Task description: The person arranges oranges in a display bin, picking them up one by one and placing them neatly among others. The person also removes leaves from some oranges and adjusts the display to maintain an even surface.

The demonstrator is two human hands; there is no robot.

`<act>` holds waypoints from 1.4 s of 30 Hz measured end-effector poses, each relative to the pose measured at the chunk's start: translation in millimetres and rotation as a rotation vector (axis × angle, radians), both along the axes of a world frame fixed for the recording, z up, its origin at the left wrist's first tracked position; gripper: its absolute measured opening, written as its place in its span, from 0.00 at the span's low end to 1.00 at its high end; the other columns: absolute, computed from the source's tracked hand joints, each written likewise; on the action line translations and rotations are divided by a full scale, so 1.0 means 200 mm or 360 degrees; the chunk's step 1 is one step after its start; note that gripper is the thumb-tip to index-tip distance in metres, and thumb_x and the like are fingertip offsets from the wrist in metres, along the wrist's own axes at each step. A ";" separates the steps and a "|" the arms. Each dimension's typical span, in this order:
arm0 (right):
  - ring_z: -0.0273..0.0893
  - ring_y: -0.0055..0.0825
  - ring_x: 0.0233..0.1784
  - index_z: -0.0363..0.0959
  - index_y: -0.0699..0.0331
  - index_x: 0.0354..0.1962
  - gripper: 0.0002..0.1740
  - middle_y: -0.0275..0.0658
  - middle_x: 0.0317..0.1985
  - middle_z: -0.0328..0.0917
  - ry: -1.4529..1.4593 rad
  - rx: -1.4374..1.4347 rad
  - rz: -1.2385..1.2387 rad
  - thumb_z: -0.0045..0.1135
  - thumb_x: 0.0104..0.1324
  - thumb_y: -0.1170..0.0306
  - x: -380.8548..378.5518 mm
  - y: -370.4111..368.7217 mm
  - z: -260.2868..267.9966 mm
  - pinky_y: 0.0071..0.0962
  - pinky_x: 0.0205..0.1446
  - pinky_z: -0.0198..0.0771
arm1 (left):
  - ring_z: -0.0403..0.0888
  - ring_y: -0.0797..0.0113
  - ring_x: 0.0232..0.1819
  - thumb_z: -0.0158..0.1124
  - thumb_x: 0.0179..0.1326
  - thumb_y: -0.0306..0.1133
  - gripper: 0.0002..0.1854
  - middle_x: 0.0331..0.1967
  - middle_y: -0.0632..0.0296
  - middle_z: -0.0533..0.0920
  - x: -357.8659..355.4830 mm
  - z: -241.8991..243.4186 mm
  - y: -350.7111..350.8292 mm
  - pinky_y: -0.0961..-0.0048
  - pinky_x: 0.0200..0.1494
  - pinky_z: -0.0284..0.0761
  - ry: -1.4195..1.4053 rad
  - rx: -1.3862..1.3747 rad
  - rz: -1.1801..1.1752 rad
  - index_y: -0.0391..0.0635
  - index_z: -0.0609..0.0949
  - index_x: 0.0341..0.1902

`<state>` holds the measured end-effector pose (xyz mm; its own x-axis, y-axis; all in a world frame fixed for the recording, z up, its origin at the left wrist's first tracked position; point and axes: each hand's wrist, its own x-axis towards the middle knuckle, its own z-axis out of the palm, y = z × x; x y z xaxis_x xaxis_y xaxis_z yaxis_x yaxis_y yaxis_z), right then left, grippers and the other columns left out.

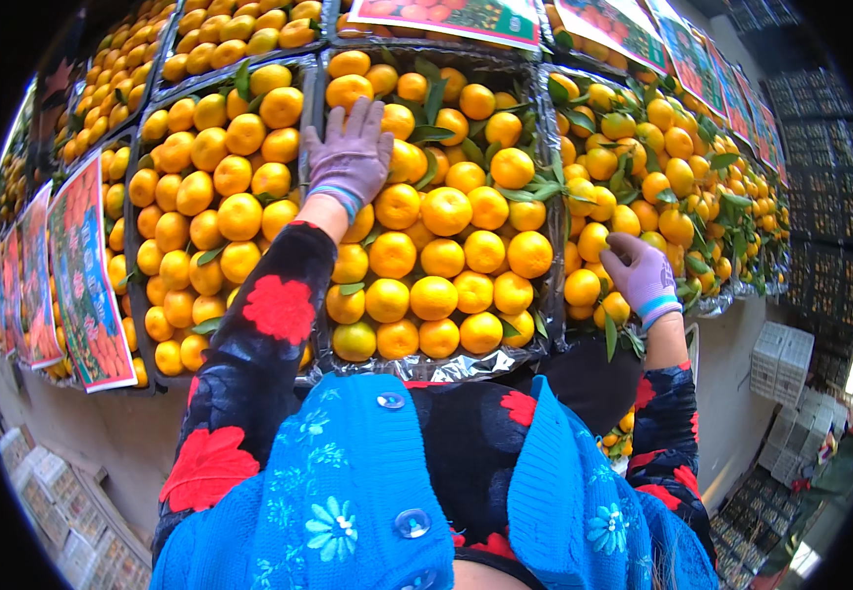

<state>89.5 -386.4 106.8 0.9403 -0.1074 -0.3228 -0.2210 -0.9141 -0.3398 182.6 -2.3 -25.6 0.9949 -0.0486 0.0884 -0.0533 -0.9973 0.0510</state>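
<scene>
My left hand (351, 151), in a light purple knit glove, lies flat with its fingers spread over mandarins at the left side of the middle crate. The mandarins (433, 297) there sit in fairly even rows at the front, while leaves (433, 133) stick out among the fruit farther back. My right hand (636, 273), in a matching glove, is curled at the near edge of the right crate, close to a mandarin (593, 240). A small gap shows between thumb and finger, with no fruit seen in it. Silver foil (433, 366) lines the middle crate's front edge.
Leafy, loosely heaped mandarins (662, 177) fill the right crate. Another crate of mandarins (205, 192) adjoins on the left. Printed fruit posters (91, 273) cover crates at left and back. Stacked white crates (780, 361) and dark crates (832, 199) stand at far right.
</scene>
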 end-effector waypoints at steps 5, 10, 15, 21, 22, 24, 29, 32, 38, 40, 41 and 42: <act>0.81 0.44 0.51 0.81 0.58 0.47 0.17 0.43 0.46 0.83 -0.0613 0.0525 0.0759 0.62 0.60 0.65 0.55 0.52 -0.17 0.34 0.56 0.75 | 0.64 0.54 0.72 0.42 0.73 0.51 0.29 0.75 0.64 0.64 -0.01 0.00 -0.01 0.35 0.69 0.50 -0.0107 0.0042 -0.0017 0.58 0.65 0.74; 0.73 0.45 0.63 0.72 0.50 0.61 0.31 0.38 0.62 0.73 -0.0328 0.0146 0.1388 0.61 0.57 0.72 0.90 1.07 -0.40 0.39 0.65 0.71 | 0.62 0.54 0.74 0.42 0.73 0.50 0.29 0.75 0.62 0.64 -0.01 0.02 -0.03 0.34 0.69 0.47 -0.0036 0.0003 0.0005 0.56 0.65 0.74; 0.73 0.44 0.63 0.71 0.44 0.63 0.34 0.38 0.62 0.73 -0.0006 -0.0085 0.1529 0.61 0.57 0.73 0.99 1.22 -0.45 0.39 0.65 0.71 | 0.61 0.55 0.74 0.44 0.73 0.50 0.29 0.75 0.63 0.65 -0.01 0.01 -0.03 0.34 0.69 0.49 -0.0056 -0.0042 0.0011 0.55 0.66 0.73; 0.76 0.44 0.61 0.73 0.53 0.60 0.38 0.45 0.59 0.76 -0.0607 0.0588 0.0968 0.67 0.47 0.75 0.88 0.91 -0.36 0.34 0.67 0.70 | 0.59 0.53 0.75 0.43 0.73 0.51 0.28 0.76 0.64 0.63 0.00 0.02 -0.03 0.29 0.70 0.46 -0.0029 -0.0123 0.0011 0.58 0.67 0.73; 0.75 0.43 0.62 0.72 0.55 0.60 0.39 0.46 0.59 0.76 -0.0560 0.0584 0.1073 0.68 0.46 0.75 0.82 0.86 -0.35 0.33 0.68 0.69 | 0.59 0.53 0.75 0.43 0.73 0.51 0.27 0.76 0.64 0.63 0.00 0.02 -0.03 0.30 0.70 0.46 -0.0018 -0.0118 0.0015 0.59 0.67 0.73; 0.71 0.42 0.67 0.71 0.60 0.62 0.41 0.48 0.61 0.74 -0.0321 0.0488 0.1187 0.69 0.46 0.77 0.70 0.79 -0.36 0.33 0.70 0.67 | 0.59 0.54 0.75 0.44 0.73 0.50 0.26 0.75 0.65 0.63 -0.01 0.02 -0.03 0.30 0.69 0.47 -0.0029 -0.0100 0.0016 0.59 0.69 0.71; 0.78 0.25 0.47 0.73 0.63 0.59 0.32 0.38 0.45 0.81 0.0289 0.0791 0.0670 0.70 0.56 0.66 0.63 0.76 -0.41 0.25 0.56 0.73 | 0.62 0.53 0.74 0.44 0.73 0.50 0.27 0.75 0.63 0.63 -0.02 0.03 -0.03 0.32 0.68 0.49 -0.0029 -0.0075 0.0013 0.57 0.69 0.71; 0.78 0.21 0.44 0.77 0.65 0.55 0.26 0.35 0.43 0.82 0.0201 0.0834 0.0620 0.70 0.59 0.67 0.67 0.78 -0.45 0.22 0.52 0.74 | 0.62 0.52 0.74 0.44 0.73 0.50 0.26 0.76 0.63 0.63 -0.01 0.03 -0.03 0.32 0.68 0.50 -0.0035 -0.0059 0.0007 0.57 0.69 0.71; 0.80 0.34 0.53 0.77 0.62 0.55 0.27 0.42 0.50 0.82 0.0004 0.0592 0.0870 0.69 0.59 0.62 0.66 0.75 -0.44 0.30 0.59 0.73 | 0.61 0.51 0.74 0.43 0.73 0.49 0.26 0.76 0.63 0.62 -0.01 0.03 -0.03 0.32 0.69 0.49 0.0006 -0.0044 0.0013 0.57 0.69 0.71; 0.75 0.45 0.61 0.77 0.62 0.55 0.27 0.48 0.56 0.78 -0.0203 0.0414 0.1139 0.66 0.60 0.59 0.65 0.72 -0.39 0.36 0.65 0.69 | 0.60 0.51 0.75 0.42 0.73 0.50 0.27 0.76 0.63 0.61 0.00 0.03 -0.03 0.33 0.71 0.46 0.0058 -0.0047 0.0031 0.58 0.67 0.72; 0.77 0.45 0.58 0.79 0.61 0.52 0.26 0.47 0.54 0.80 -0.0360 0.0422 0.1172 0.66 0.59 0.58 0.64 0.70 -0.36 0.37 0.63 0.71 | 0.60 0.51 0.75 0.42 0.73 0.50 0.27 0.77 0.63 0.61 0.00 0.03 -0.03 0.34 0.71 0.46 0.0067 -0.0037 0.0030 0.59 0.67 0.73; 0.77 0.45 0.57 0.79 0.61 0.51 0.25 0.47 0.53 0.80 -0.0452 0.0511 0.1041 0.66 0.59 0.58 0.63 0.66 -0.31 0.37 0.62 0.71 | 0.59 0.51 0.75 0.42 0.73 0.50 0.27 0.77 0.64 0.61 0.00 0.03 -0.03 0.34 0.71 0.46 0.0095 -0.0008 0.0024 0.60 0.66 0.73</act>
<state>215.3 -255.0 44.0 0.8315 0.5553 0.0181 0.4640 -0.6760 -0.5724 182.3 -8.5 -18.7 0.9990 -0.0331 0.0292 -0.0347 -0.9977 0.0586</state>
